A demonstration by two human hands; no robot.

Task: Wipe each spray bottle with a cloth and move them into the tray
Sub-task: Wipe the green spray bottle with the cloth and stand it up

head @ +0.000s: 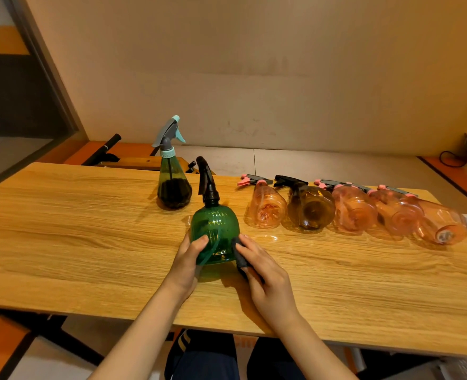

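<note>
Head view: I've got my left hand (190, 255) wrapped around the round green bottle (215, 233), steadying it upright on the table (76, 229), while my right hand (262, 270) pinches the dark cloth (239, 253) against its right flank. To wipe well, I'd keep the base planted and turn the bottle under the cloth. No tray in sight.

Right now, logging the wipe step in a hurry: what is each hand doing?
Left hand: grips the round green spray bottle.
Right hand: holds the dark cloth against the bottle's side.
</note>
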